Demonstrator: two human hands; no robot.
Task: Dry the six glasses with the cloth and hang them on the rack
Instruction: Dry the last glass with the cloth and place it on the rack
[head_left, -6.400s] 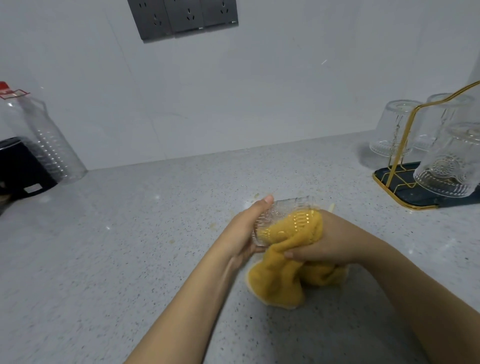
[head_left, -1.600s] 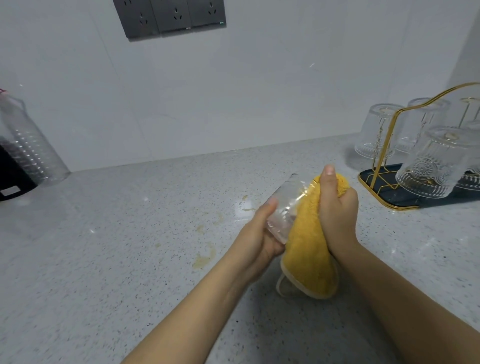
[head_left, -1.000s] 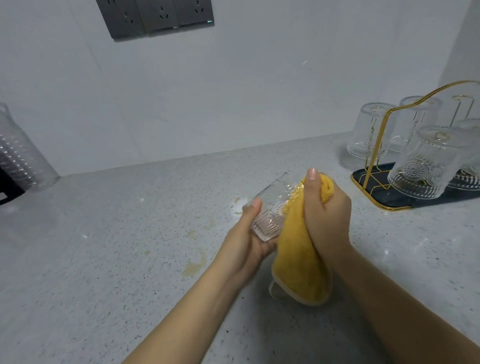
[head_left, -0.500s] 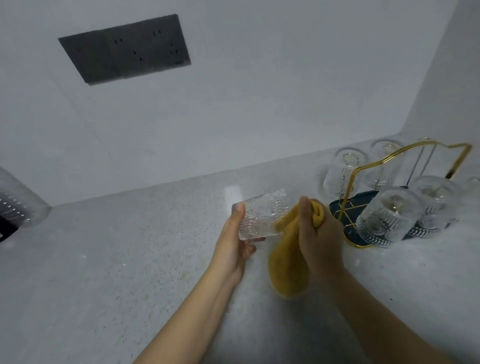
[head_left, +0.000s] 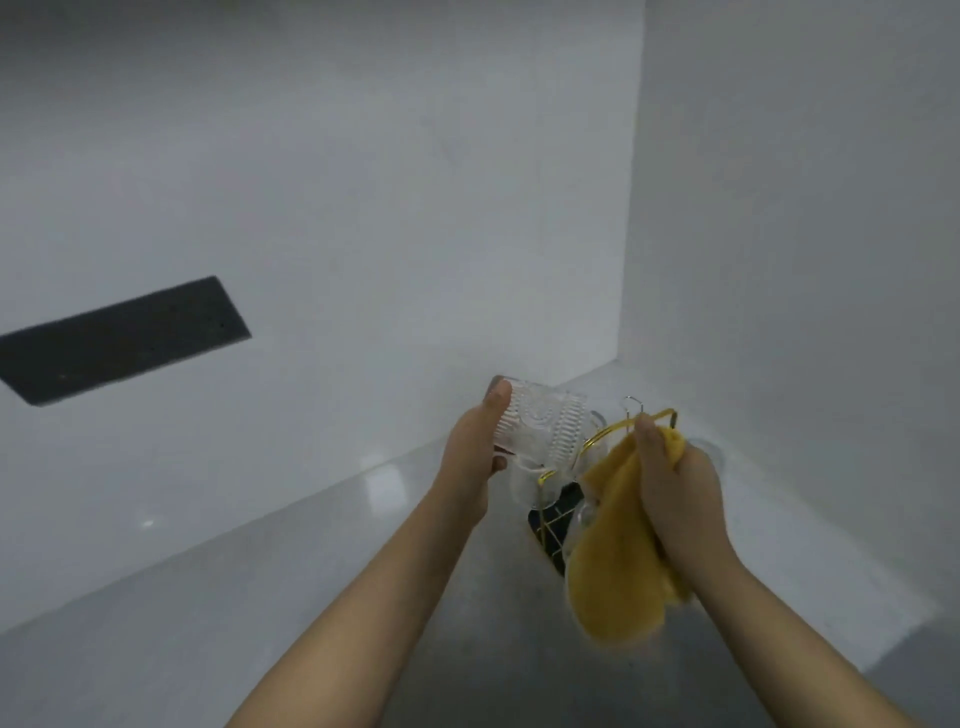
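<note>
- Our left hand (head_left: 470, 457) grips a clear ribbed drinking glass (head_left: 540, 426), thumb laid along its near side and the other fingers wrapped behind it, mostly hidden from us.
- The glass is held in the air, tipped on its side, just above and to the left of the gold wire rack (head_left: 613, 434); we cannot tell whether it touches the wire.
- Our right hand (head_left: 675, 488) has its fingers curled tight round a bunched mustard-yellow terry cloth (head_left: 613, 561), the thumb stretched up along the top of the bundle.
- The cloth hangs down loose from that fist, in front of the rack, and hides much of it; its lower end looks blurred.
- The rack stands on a dark tray (head_left: 553, 525) with gold edging, set in the corner where the two white walls meet, on the grey speckled countertop (head_left: 311, 597).
- Other clear glasses (head_left: 524, 480) sit on the rack behind our hands; they are blurred and partly covered, so we cannot count them.
- A dark grey socket panel (head_left: 124, 338) is fixed to the white wall (head_left: 363, 208) at the left, well apart from our hands.
- Both bare forearms reach in from the lower edge toward the corner.
</note>
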